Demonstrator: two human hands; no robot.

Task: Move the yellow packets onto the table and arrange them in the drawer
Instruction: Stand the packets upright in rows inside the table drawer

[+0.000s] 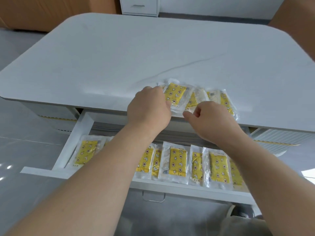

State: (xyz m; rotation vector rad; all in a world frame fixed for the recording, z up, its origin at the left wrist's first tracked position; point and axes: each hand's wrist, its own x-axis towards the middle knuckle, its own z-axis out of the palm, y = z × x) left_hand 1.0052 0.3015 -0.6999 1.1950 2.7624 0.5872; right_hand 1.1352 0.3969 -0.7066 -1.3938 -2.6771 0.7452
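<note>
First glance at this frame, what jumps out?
The left hand grips and the right hand pinches a pile of yellow packets at the near edge of the white table. Below, the open drawer holds a row of yellow packets, laid side by side and overlapping.

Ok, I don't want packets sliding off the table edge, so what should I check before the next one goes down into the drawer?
1. Pile of yellow star-printed packets in clear plastic wrappers lying on the white marble-look tabletop: ok, though it sits right at the near edge.
2. Left hand gripping the pile: ok.
3. Right hand pinching a wrapper edge: cannot tell.
4. White pull-out drawer open below the pile: ok.
5. Free room beside the row of packets in the drawer: cannot tell, the forearms hide part of it.
</note>
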